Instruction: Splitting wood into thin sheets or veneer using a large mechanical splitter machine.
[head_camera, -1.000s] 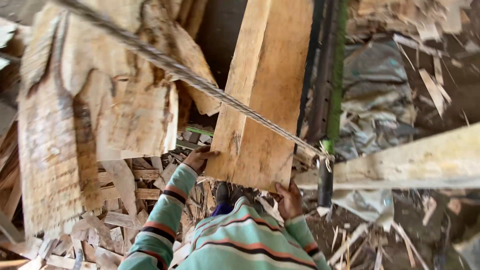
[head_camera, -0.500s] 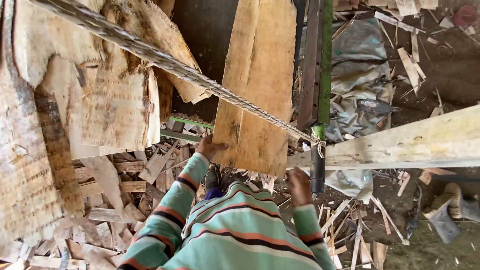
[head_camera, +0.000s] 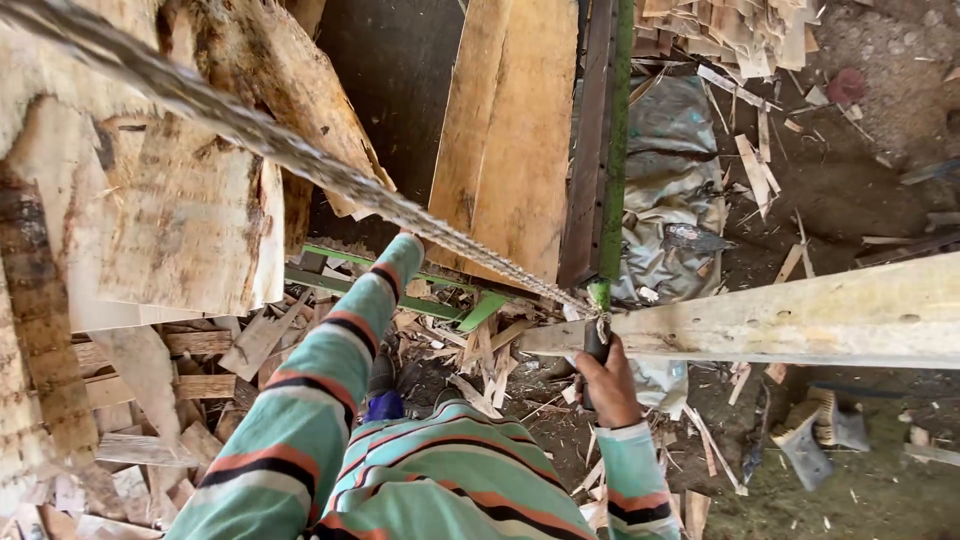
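One twisted steel cable (head_camera: 300, 160) runs diagonally past one pale wooden beam (head_camera: 800, 315) and one upright green-edged metal rail (head_camera: 615, 150). Two striped sleeves (head_camera: 320, 400) show, with one hand (head_camera: 605, 385) visible. One tall plank (head_camera: 510, 140) stands amid wood offcuts (head_camera: 470, 355) too many to count.

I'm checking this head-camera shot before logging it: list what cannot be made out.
- Left hand: head view, mostly hidden behind the twisted cable by the wooden plank; grip unclear.
- Right hand: seen from behind, fingers hidden around the dark handle.
- Plank's top: cut off by the upper edge.
- Person's feet: hidden by the striped sweater.
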